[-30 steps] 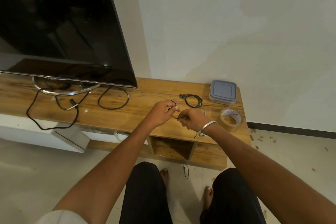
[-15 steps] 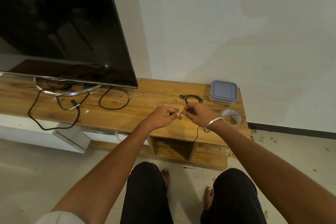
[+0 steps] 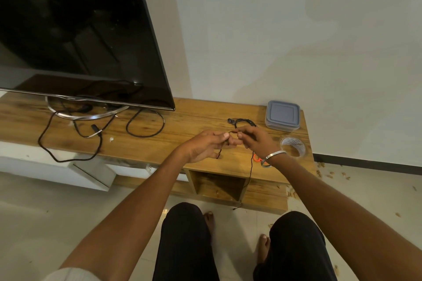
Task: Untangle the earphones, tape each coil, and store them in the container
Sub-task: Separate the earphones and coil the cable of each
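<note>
Since the earlier frame both hands have drifted slightly toward the wall; the dangling cable tail hangs longer over the shelf edge. Left hand (image 3: pixel 206 145) and right hand (image 3: pixel 257 140) meet fingertip to fingertip, each pinching the black earphone cable (image 3: pixel 251 167), fingers curled. Step judged: coiling after untangling; next, winding loops evenly. Farther: tape roll (image 3: pixel 293 146), a second earphone bundle (image 3: pixel 242 121) lying on the TV unit (image 3: pixel 182 134), then the lidded container (image 3: pixel 282 115), shut.
</note>
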A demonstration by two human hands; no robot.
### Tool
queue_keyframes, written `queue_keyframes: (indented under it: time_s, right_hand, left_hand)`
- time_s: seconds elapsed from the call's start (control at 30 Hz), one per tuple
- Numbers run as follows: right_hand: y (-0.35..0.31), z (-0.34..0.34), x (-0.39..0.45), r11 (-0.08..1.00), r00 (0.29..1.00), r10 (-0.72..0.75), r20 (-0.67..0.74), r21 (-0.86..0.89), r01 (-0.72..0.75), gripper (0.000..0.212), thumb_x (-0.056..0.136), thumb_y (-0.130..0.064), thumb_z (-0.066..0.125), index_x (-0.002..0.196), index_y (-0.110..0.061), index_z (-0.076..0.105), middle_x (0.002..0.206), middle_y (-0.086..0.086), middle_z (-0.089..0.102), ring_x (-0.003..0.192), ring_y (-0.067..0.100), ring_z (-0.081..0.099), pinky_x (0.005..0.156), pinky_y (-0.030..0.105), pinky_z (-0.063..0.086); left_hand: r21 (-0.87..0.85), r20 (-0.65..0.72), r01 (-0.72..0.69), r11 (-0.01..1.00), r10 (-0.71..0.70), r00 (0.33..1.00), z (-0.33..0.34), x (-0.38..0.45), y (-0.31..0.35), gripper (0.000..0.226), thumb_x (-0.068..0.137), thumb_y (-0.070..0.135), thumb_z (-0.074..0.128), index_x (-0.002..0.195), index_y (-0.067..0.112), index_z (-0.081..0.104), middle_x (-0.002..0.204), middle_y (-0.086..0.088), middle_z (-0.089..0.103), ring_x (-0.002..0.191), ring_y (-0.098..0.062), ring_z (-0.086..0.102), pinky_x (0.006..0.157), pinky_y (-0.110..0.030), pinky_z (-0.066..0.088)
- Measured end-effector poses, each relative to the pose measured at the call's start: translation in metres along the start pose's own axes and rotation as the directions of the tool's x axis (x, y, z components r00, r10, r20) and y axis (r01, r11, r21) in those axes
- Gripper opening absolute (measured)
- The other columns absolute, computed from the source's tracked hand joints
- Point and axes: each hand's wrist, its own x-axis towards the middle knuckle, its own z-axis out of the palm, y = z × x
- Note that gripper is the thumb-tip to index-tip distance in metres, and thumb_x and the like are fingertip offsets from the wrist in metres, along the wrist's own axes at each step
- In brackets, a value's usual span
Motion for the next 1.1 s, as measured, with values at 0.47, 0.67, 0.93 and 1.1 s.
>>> queue_keyframes:
  time_s: [0.47,0.67,0.93,1.1]
  right_hand:
    - [0.006,0.041,-0.011,0.992,0.988,0.079,0.131,0.087,-0.091,0.023,0.102,-0.016,0.033,0.099,-0.012,0.056,0.076,-0.002,0.061,0.050,0.008,0.047,0.053,0.021,0.040]
    - [0.005,0.048,-0.010,0.994,0.963,0.084,0.257,0.042,-0.098,0.031,0.102,-0.024,0.035,0.105,-0.011,0.063,0.069,0.000,0.060,0.049,0.007,0.045,0.053,0.020,0.039]
    - [-0.005,0.037,-0.008,0.997,0.946,0.075,0.317,-0.001,-0.079,0.029,0.100,-0.018,0.040,0.086,-0.015,0.066,0.058,-0.003,0.054,0.046,0.001,0.044,0.055,0.020,0.040]
    - [-0.017,0.024,-0.008,0.994,0.951,0.090,0.297,0.034,-0.105,0.028,0.098,-0.020,0.045,0.083,-0.016,0.068,0.058,-0.003,0.051,0.049,0.006,0.043,0.055,0.018,0.039]
  left_hand:
    - [-0.320,-0.036,-0.238,0.917,0.240,0.970,0.013,0.004,0.021,0.027,0.099,0.031,0.042,0.102,0.015,0.064,0.140,-0.014,0.054,0.127,-0.038,0.052,0.102,-0.063,0.040]
    - [-0.155,-0.205,-0.248,0.956,0.215,0.955,0.007,0.009,0.013,0.025,0.101,0.027,0.043,0.111,0.016,0.064,0.138,0.001,0.057,0.130,-0.022,0.051,0.110,-0.054,0.034]
    - [0.286,-0.250,-0.222,0.932,0.296,0.922,0.002,0.011,-0.004,0.024,0.099,0.023,0.052,0.112,0.017,0.071,0.145,0.000,0.049,0.137,-0.006,0.040,0.108,-0.025,0.037]
    - [0.534,-0.250,-0.167,0.829,0.343,0.905,-0.011,0.016,-0.021,0.020,0.097,0.023,0.056,0.107,0.023,0.073,0.134,0.002,0.059,0.136,0.001,0.036,0.112,-0.029,0.033]
